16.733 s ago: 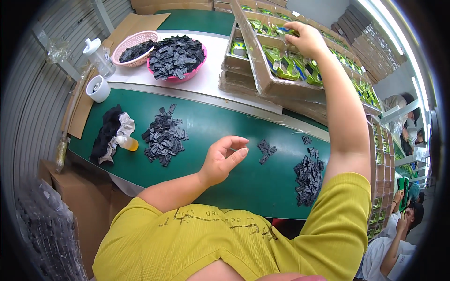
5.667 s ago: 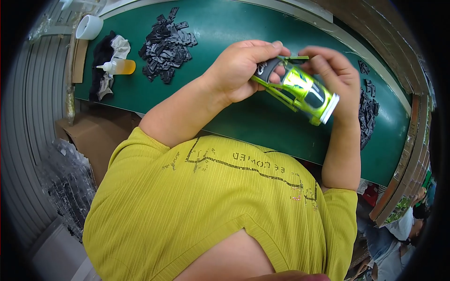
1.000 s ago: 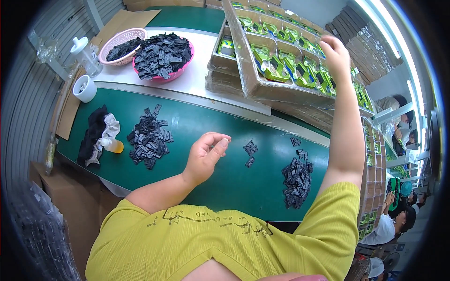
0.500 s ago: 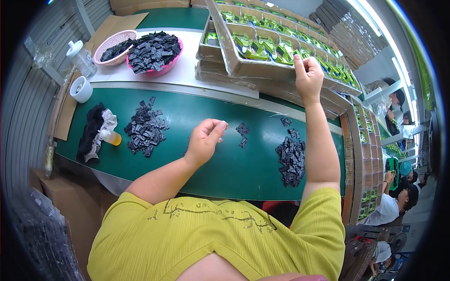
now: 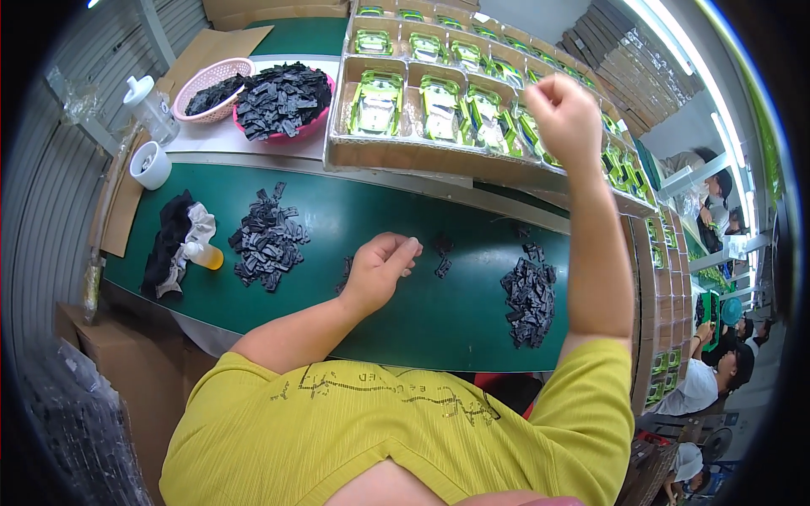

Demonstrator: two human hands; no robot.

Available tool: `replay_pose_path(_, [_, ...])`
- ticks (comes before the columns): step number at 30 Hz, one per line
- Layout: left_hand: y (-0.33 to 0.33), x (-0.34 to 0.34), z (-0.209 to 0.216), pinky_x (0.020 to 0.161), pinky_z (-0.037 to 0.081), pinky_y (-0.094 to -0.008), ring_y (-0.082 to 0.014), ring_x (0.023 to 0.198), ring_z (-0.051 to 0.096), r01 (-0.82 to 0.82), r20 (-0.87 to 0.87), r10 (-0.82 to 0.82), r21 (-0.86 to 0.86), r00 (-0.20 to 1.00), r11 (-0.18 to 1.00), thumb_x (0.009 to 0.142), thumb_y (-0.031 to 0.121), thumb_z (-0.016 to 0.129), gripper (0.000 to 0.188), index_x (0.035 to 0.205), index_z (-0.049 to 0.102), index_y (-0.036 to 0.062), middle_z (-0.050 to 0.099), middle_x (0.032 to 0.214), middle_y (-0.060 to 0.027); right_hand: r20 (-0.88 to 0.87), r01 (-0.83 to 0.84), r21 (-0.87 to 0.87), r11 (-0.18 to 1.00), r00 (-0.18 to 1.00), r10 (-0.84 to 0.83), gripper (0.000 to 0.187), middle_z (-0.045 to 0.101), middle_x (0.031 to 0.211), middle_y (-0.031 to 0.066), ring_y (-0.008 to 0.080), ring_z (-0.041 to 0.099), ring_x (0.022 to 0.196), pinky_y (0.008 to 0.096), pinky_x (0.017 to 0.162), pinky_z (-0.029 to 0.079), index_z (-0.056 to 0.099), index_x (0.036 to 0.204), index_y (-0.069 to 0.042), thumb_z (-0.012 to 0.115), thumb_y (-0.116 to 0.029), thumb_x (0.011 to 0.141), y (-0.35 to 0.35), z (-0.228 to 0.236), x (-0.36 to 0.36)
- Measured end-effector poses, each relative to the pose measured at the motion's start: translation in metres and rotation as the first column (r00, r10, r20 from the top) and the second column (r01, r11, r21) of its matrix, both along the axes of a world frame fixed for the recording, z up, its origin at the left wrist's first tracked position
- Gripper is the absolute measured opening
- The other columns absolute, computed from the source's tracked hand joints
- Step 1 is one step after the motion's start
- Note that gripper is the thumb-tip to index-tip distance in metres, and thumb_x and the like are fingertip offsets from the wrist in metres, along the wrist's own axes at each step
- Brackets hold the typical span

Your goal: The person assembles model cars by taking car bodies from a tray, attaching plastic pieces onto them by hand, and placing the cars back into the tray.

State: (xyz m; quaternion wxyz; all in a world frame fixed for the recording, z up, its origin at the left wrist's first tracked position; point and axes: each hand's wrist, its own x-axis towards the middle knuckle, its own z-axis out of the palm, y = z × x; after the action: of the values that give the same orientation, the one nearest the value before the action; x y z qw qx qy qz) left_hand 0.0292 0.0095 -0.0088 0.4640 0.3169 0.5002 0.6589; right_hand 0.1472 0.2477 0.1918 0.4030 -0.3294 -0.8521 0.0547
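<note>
Over the green table (image 5: 405, 325), my left hand (image 5: 380, 268) is held closed, thumb pressed against curled fingers; whatever may be in it is hidden. Beside it lie a few small black plastic pieces (image 5: 443, 255). My right hand (image 5: 567, 118) reaches far out over a cardboard tray (image 5: 405, 156), fingers curled, and I cannot make out what is in them. Clear-walled compartments fill this tray, holding bright green plastic parts (image 5: 375, 103). Black pieces form one heap (image 5: 268, 240) to the left and another heap (image 5: 529, 302) to the right.
A pink bowl (image 5: 331, 114) heaped with black pieces and a pale pink basket (image 5: 187, 88) stand back left. Near them are a clear bottle (image 5: 152, 110), a white cup (image 5: 152, 169) and a small bottle of orange liquid (image 5: 205, 255). Stacked trays (image 5: 662, 312) and co-workers (image 5: 699, 379) are at right.
The tray of green parts has swung left and now sits flatter, its front edge nearer the pink bowl. My right hand has moved slightly up and right; my left hand has barely shifted.
</note>
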Motion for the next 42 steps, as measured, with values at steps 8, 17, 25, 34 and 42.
replay_pose_path(8, [0.004,-0.002,0.001,0.072,0.05,-0.0246,-0.0094,0.08,0.059,0.037,-0.032,-0.035,0.052,0.999,0.998,0.1,0.026,0.062,0.027,0.098,0.068,0.0,0.066,0.094,-0.0029,0.739,0.445,-0.217,0.869,0.657,-0.152,0.046,0.073,0.104,0.0196,0.0301,0.072,0.091,0.0374,0.082,0.056,0.077,0.1,-0.002,0.083,-0.031,0.065,0.145,0.025,-0.066])
replay_pose_path(17, [-0.003,-0.001,0.002,0.067,0.047,-0.0245,-0.0088,0.071,0.056,0.024,-0.141,-0.029,-0.035,0.99,0.999,0.101,0.027,0.06,0.028,0.096,0.067,-0.0004,0.064,0.083,-0.003,0.412,0.335,-0.376,0.864,0.896,-0.168,0.049,0.073,0.101,0.0122,0.0261,0.067,0.091,0.0431,0.073,0.055,0.075,0.1,0.0,0.08,-0.04,0.072,0.15,0.015,-0.038])
replay_pose_path(25, [-0.004,-0.011,0.015,0.086,0.051,-0.0294,-0.0171,0.104,0.061,-0.087,-0.501,0.209,0.255,0.84,0.963,0.086,0.019,0.078,0.044,0.123,0.061,0.002,0.063,0.122,-0.0121,-0.762,-0.536,-0.549,0.641,0.636,-0.121,0.044,0.069,0.097,0.0201,0.0315,0.068,0.09,0.0447,0.08,0.056,0.062,0.108,0.007,0.064,-0.031,0.085,0.0,0.044,0.085])
replay_pose_path(34, [-0.017,0.011,0.023,0.092,0.05,-0.0405,-0.0338,0.116,0.055,0.474,-0.931,0.044,0.224,0.361,0.852,0.064,0.015,0.084,0.075,0.133,0.054,0.0106,0.057,0.125,-0.0147,-0.445,-0.397,-0.887,-0.237,0.872,0.205,0.039,0.071,0.09,0.0096,0.0136,0.063,0.078,0.0275,0.072,0.05,0.066,0.106,0.006,0.066,-0.027,0.085,-0.145,-0.142,0.113])
replay_pose_path(42, [-0.016,-0.002,0.029,0.087,0.051,-0.0409,-0.0325,0.103,0.062,0.465,-0.925,-0.357,-0.263,0.126,0.845,0.069,0.02,0.083,0.053,0.116,0.063,0.004,0.064,0.107,-0.0112,0.176,0.015,-0.69,0.724,0.973,0.148,0.04,0.07,0.085,0.0096,0.0192,0.065,0.077,0.0316,0.071,0.053,0.071,0.1,0.0,0.077,-0.036,0.084,-0.119,-0.18,0.075])
